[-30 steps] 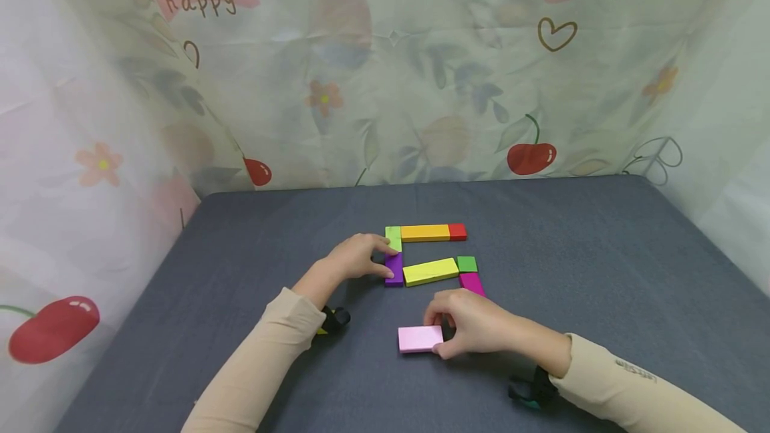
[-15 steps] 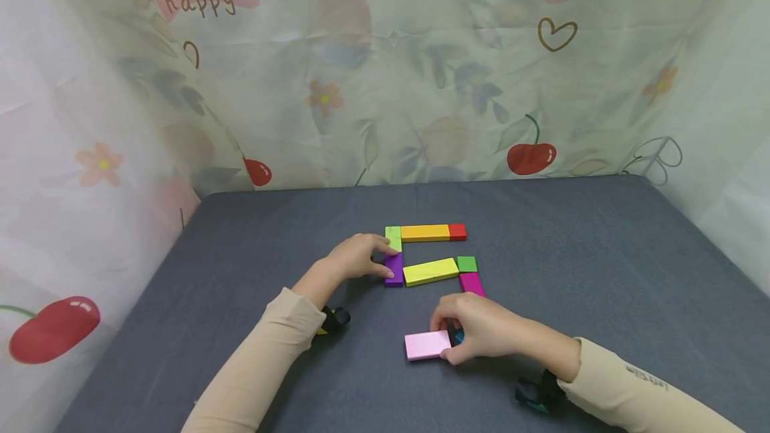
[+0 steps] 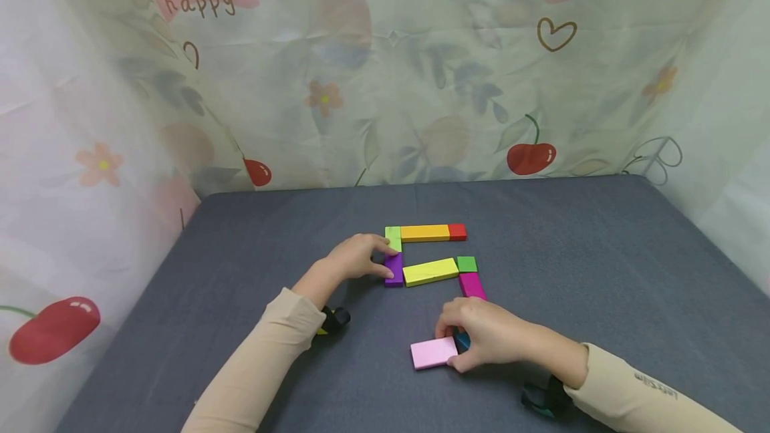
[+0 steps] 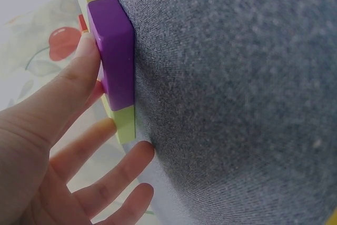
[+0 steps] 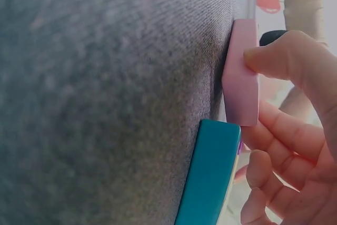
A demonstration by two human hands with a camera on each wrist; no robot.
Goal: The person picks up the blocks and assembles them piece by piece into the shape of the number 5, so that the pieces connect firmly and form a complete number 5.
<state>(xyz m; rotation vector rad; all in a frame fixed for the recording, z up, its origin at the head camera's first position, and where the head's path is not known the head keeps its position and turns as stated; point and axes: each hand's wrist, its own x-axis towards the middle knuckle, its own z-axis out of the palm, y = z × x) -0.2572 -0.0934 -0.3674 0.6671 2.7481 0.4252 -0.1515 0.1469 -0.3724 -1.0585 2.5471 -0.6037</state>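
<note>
My left hand rests its thumb and a fingertip on the purple block. Behind that block, end to end, lies a light green block. Nearer to me, my right hand pinches a pink block between thumb and fingers, flat at the table surface. A teal block lies at the pink block's end in the right wrist view; in the head view the hand hides most of it. The magenta block, partly covered by the right hand, adjoins a small green block.
Right of the purple block, a yellow block lies slightly slanted, reaching toward the green one. An orange block and a red block form the back row. Dark grey cloth covers the table, with a printed curtain behind.
The right hand has shifted right and toward me, and the pink block has slid along with it. More of the teal block shows. The left hand has stayed in place.
</note>
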